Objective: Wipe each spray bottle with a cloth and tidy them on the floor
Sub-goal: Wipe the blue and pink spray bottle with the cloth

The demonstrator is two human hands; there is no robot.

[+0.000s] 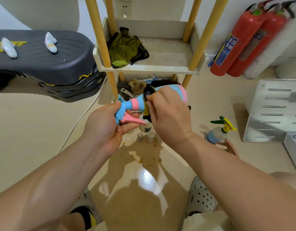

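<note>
A blue and pink spray bottle (pixel 173 93) lies sideways in mid-air in front of the shelf. My left hand (pixel 104 125) grips its blue nozzle head and pink trigger. My right hand (pixel 167 117) presses a black and yellow cloth (pixel 146 104) around the bottle's neck and shoulder. A second spray bottle (pixel 218 132) with a green and yellow head stands on the floor to the right. Several small white bottles (pixel 150 135) stand on the floor under my hands, partly hidden.
A wooden shelf unit (pixel 149 67) stands straight ahead with a green cloth (pixel 125 47) on it. Two red fire extinguishers (pixel 240 42) lean at the right. A grey metal panel (pixel 275 110) lies right, a dark plastic case (pixel 44 60) left. A stain (pixel 144 155) marks the floor.
</note>
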